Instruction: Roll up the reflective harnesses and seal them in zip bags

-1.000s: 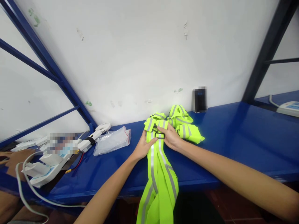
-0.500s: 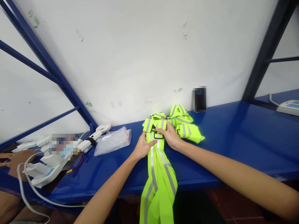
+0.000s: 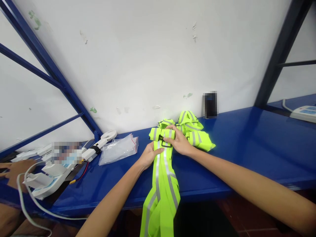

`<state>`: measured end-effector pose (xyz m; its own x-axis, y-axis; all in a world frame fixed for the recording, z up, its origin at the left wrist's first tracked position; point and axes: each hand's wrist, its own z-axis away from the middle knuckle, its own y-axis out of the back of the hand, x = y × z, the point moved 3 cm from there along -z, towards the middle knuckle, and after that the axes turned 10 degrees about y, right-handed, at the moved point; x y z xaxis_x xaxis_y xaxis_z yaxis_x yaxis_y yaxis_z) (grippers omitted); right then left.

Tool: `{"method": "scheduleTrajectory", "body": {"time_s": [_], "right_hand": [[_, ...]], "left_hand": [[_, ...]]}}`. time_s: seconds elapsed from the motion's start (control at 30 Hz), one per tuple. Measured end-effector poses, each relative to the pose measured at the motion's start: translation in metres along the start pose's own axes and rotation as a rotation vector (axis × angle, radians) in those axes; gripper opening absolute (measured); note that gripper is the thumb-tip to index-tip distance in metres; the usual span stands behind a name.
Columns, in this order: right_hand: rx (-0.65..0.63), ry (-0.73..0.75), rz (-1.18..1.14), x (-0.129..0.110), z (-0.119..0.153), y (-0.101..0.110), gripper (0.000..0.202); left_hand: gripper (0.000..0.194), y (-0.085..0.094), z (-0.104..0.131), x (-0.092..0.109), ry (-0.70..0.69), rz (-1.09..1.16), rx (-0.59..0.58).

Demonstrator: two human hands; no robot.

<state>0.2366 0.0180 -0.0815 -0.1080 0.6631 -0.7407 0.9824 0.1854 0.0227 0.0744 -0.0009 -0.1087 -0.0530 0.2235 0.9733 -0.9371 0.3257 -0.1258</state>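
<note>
A yellow-green reflective strap bundle (image 3: 163, 171) with grey stripes lies over the blue table's front edge and hangs down. My left hand (image 3: 149, 155) grips its left side, thumb on top. Around the folded top end near a black buckle, my right hand (image 3: 178, 141) is closed, thumb and fingers on the fabric. Behind and to the right are more rolled yellow-green straps: a small one (image 3: 166, 123), a looped one (image 3: 189, 121) and one (image 3: 200, 140) beside my right wrist.
Clear plastic bags (image 3: 118, 150), a white handheld fan (image 3: 108, 135) and a white power strip (image 3: 49, 184) with cables occupy the left. Another person's hand (image 3: 21, 171) is at the far left. A dark pixelated object (image 3: 210, 105) leans on the wall.
The folded top end has turned over slightly in my right hand, and its buckle now tilts. The hanging straps have swung a little to the left.
</note>
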Motion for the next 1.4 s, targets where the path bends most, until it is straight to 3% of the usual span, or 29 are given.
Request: {"method": "scheduleTrajectory", "body": {"time_s": [0.1,0.23,0.4,0.53,0.67,0.8,1.03,1.27,1.4], "right_hand": [[-0.052,0.001,0.012,-0.001,0.001,-0.001,0.046],[-0.008,-0.158,-0.228,0.010,0.005,-0.008,0.043],[0.025,-0.225,-0.485,0.013,0.007,-0.014,0.048],[0.025,-0.269,-0.545,0.008,0.007,-0.017,0.059],[0.054,-0.278,-0.501,0.011,0.005,-0.017,0.051],[0.035,-0.191,-0.342,0.011,0.003,-0.012,0.048],[-0.033,-0.072,-0.064,-0.005,0.004,-0.008,0.036],[0.001,-0.079,-0.116,-0.013,0.006,-0.014,0.034],[0.043,-0.030,-0.019,-0.015,0.004,-0.010,0.032]], "left_hand": [[0.049,0.000,0.001,0.000,0.032,-0.026,-0.037],[0.042,0.000,0.002,0.000,0.037,-0.100,-0.097],[0.038,0.001,0.003,0.001,0.049,-0.127,-0.112],[0.036,0.002,0.002,0.000,0.071,-0.142,-0.102],[0.030,0.002,0.001,-0.001,0.074,-0.140,-0.097],[0.031,0.002,0.001,-0.002,0.092,-0.071,-0.091],[0.030,0.004,0.000,-0.003,0.133,-0.036,-0.052],[0.033,0.003,0.002,-0.002,0.083,-0.126,-0.052],[0.034,0.002,0.003,-0.001,0.094,-0.131,-0.052]]}}
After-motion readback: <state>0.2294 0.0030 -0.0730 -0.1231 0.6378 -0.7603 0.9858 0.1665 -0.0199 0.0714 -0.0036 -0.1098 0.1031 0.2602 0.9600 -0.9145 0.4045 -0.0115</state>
